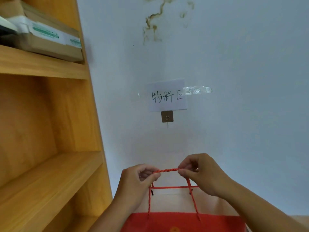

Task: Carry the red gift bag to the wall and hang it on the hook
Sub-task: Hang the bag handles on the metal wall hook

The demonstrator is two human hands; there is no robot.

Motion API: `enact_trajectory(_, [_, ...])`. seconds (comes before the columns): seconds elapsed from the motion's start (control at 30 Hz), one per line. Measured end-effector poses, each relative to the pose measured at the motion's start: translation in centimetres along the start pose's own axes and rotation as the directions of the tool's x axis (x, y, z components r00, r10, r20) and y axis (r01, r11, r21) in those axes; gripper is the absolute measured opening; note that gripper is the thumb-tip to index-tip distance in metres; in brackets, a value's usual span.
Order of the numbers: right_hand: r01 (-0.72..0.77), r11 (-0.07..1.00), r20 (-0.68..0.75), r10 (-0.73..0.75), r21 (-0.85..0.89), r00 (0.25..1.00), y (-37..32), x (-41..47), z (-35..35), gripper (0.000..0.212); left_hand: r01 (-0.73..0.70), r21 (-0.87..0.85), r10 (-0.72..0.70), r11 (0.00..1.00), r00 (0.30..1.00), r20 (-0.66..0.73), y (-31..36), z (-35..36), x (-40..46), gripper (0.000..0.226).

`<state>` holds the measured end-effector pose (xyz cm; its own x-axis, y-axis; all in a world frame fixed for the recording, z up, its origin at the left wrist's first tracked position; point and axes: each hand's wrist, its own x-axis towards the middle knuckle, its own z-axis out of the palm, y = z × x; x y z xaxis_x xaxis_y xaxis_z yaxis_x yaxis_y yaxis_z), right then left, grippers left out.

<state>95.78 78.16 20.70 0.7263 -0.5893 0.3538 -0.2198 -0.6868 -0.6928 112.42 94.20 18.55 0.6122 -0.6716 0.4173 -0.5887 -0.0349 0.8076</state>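
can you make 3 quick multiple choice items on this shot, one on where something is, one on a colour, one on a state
1. Where is the hook relative to the handwritten paper sign?
A. directly below it
B. above it
C. on the wooden shelf

2. What colour is the rope handle of the gift bag?
A. blue
B. red
C. white

3. What state is the bag in?
A. hanging on the hook
B. lying on a shelf
C. held up by both hands, below the hook

Answers: 1 A, the hook sits just under the sign's lower edge. 2 B, the twisted cord is red. 3 C, the left hand and right hand pinch the handle, and the hook is bare.
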Motion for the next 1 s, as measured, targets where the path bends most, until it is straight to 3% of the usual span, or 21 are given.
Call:
enact_trajectory(0.2, [0.007, 0.999, -0.078, -0.003, 0.050, 0.997, 1.9, 7.6, 0.9, 0.013, -0.009, -0.103, 0.018, 0.995, 0.996, 0.085, -2.1, 0.4, 7.8, 0.005])
enact_trajectory(0.4, [-0.013, 0.974, -0.118, 0.041, 0.225, 0.992, 3.5, 15.2, 2.4, 0.010, 0.007, -0.208, 0.013, 0.978, 0.995, 0.095, -4.7, 0.5, 16.0, 0.003])
enact_trajectory(0.6, [-0.039, 0.957, -0.132, 0.080, 0.288, 0.988, 5.2, 21.4, 3.0, 0.010, 0.025, -0.256, 0.002, 0.966, 0.995, 0.103, -6.6, 1.4, 23.2, 0.006])
enact_trajectory(0.73, [-0.020, 0.970, -0.148, 0.057, 0.241, 0.987, 6.4, 24.0, 3.1, 0.008, 0.018, -0.244, -0.001, 0.970, 0.998, 0.067, -7.5, 2.5, 26.4, 0.008])
enact_trajectory(1.0, [0.027, 0.990, -0.383, 0.030, 0.141, 0.923, 8.5, 29.1, 3.6, 0.012, -0.034, -0.247, 0.012, 0.969, 0.996, -0.088, -8.2, 6.3, 30.6, 0.013])
